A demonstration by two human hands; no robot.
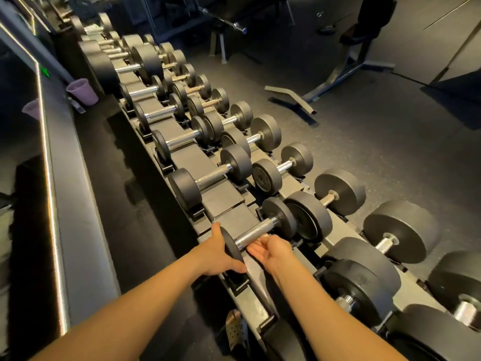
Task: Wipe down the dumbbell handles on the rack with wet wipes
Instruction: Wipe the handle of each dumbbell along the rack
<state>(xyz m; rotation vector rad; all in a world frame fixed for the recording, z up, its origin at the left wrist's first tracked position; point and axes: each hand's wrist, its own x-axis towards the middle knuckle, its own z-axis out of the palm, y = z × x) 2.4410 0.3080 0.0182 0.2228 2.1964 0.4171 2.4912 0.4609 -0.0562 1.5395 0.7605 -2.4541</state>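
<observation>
Dim gym w/ dark speckled rubber floor [364,157]; a long two-tier dumbbell rack [223,201] runs diagonally from bottom right to top left. Nearest, a perforated clog [235,332] shows by the rack's foot. Both bare forearms reach fwd to the closest upper-tier dumbbell [279,217], seated in its cradle. Left hand [218,252] grips its near weight head, thumb on top, fingers wrapped under. Right hand [268,250] is palm-up, fingers curled up against the knurled handle [256,231] from below; can't tell if it holds a wipe. Beyond, more black dumbbells w/ chrome handles sit in pairs. Far left, a purple cup [82,91] stands on a ledge beside a lit strip; far right, a weight bench [348,63].
</observation>
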